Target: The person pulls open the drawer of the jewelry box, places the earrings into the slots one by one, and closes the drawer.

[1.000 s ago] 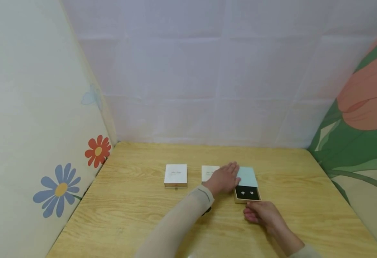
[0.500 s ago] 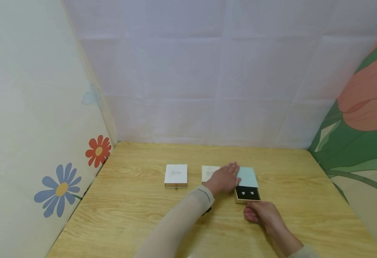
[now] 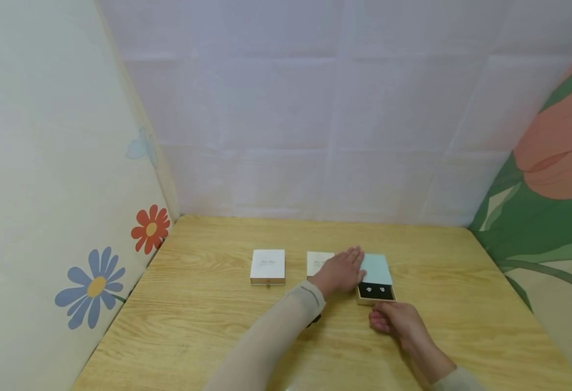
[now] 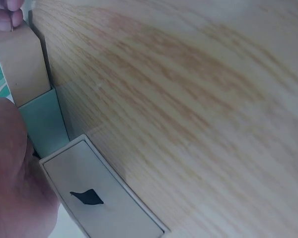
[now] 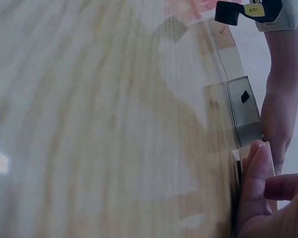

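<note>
A jewelry box with a light-blue sleeve (image 3: 376, 269) lies on the table, its drawer (image 3: 364, 301) partly out toward me. Two small shiny earrings (image 3: 382, 289) sit on the drawer's black insert. My left hand (image 3: 341, 272) rests with straight fingers along the sleeve's left side, its wrist over a cream box (image 3: 316, 262). With thumb and fingertips my right hand (image 3: 399, 320) pinches a small pull tab (image 4: 11, 21) at the drawer's front. In the right wrist view, the right thumb and finger come together at that drawer front, and they hide most of it.
A white box (image 3: 268, 265) stands further left on the wood-patterned table (image 3: 207, 326). The cream box has a dark tab (image 4: 89, 197) on its front and stands close to the light-blue one. A pale cloth (image 3: 286, 108) hangs behind the table.
The drawer has slid slightly inward under the light-blue sleeve, and my right hand has moved a little forward with it. My left hand stays in place.
</note>
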A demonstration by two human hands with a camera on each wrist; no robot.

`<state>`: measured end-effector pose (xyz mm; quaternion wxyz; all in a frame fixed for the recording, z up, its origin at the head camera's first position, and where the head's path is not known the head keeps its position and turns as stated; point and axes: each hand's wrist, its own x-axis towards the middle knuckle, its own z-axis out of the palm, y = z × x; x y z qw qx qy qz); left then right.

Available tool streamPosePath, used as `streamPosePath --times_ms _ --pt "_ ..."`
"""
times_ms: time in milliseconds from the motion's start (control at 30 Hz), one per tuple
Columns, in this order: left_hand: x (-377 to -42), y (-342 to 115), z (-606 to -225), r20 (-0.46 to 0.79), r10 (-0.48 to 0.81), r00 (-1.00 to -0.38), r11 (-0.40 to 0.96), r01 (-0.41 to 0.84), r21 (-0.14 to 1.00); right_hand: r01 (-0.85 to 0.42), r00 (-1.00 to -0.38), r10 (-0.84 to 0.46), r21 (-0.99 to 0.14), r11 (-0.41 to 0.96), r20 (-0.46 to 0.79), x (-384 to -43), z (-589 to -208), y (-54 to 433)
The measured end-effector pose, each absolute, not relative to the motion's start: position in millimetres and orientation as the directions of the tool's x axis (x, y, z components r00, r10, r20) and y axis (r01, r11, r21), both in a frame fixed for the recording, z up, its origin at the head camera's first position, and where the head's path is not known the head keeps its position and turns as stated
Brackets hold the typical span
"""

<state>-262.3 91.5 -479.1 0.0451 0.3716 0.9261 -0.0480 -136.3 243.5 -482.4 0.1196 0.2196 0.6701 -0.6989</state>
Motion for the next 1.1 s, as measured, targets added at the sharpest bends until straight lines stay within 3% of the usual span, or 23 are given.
streamPosePath --times_ms 633,1100 --pt "-263.6 92.7 -478.2 -0.113 0.682 -0.722 0.714 0.691 -0.112 0.458 -0.872 0.145 -0.884 -0.092 -0.467 -145.1 -481.2 243.5" --pt "-260.1 91.3 -477.3 -0.130 0.675 -0.726 0.721 0.687 -0.094 0.451 -0.875 0.138 -0.884 -0.120 -0.465 -145.0 -482.7 241.4"
